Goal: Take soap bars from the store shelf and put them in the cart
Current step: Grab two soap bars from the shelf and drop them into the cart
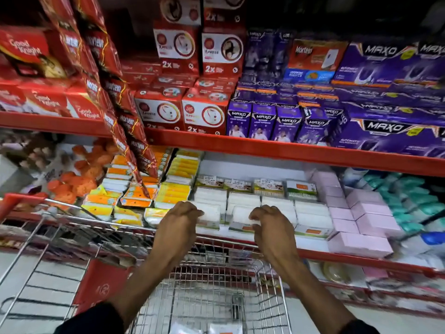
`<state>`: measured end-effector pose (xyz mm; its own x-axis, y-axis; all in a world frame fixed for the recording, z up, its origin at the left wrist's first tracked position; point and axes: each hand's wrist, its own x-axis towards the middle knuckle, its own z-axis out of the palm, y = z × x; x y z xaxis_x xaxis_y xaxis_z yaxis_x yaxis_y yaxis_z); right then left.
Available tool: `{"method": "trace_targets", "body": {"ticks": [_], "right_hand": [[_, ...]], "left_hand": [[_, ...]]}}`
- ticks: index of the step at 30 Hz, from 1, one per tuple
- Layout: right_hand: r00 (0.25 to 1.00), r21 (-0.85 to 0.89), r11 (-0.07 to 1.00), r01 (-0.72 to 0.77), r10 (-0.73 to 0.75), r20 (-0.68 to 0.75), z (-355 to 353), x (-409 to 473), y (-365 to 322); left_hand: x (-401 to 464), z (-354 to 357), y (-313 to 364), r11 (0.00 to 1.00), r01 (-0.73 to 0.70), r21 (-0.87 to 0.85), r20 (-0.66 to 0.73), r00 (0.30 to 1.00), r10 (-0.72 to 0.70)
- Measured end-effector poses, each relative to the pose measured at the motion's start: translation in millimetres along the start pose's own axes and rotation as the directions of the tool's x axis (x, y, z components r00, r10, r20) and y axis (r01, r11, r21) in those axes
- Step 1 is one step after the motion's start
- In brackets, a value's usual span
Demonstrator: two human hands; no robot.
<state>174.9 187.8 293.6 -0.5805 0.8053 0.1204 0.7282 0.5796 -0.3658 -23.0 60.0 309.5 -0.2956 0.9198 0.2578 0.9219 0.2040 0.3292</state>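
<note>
White soap bars (243, 201) lie stacked in rows on the middle shelf (313, 247), straight ahead. My left hand (179, 219) curls its fingers over a white bar (209, 216) at the front of the stack. Just to the right, my right hand (271, 224) curls the same way over another white bar (240, 216). Both bars still rest on the stack. The wire cart (216, 292) stands below my arms, against the shelf front, and two white packs (225, 328) lie at its bottom.
Yellow and orange soap packs (173, 189) fill the shelf to the left, pink boxes (361, 213) and teal packs (407, 196) to the right. A strip of red sachets (125, 121) hangs down at left. The red shelf above (289, 150) carries red and purple boxes.
</note>
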Motion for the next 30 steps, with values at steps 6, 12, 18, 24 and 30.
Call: {"method": "trace_targets", "body": {"ticks": [6,12,18,24,30], "right_hand": [[0.999,-0.022,1.000,0.001,0.000,0.053,14,8,2],[0.996,-0.056,0.998,0.024,-0.020,0.084,31,16,2],[0.993,-0.076,0.997,0.023,-0.014,0.116,45,21,2],[0.987,-0.067,0.998,0.012,-0.001,0.161,53,24,4],[0.983,-0.106,0.994,0.028,-0.008,0.185,58,25,6]], "left_hand": [[15,26,-4,1.000,0.021,-0.007,0.046,0.999,-0.020],[21,48,-11,0.999,0.042,0.007,0.109,0.993,-0.043],[22,62,-17,0.997,0.079,-0.006,0.139,0.987,-0.078],[22,71,-19,0.997,0.081,0.014,0.173,0.981,-0.082],[21,79,-22,0.997,0.072,0.037,0.171,0.982,-0.078]]}}
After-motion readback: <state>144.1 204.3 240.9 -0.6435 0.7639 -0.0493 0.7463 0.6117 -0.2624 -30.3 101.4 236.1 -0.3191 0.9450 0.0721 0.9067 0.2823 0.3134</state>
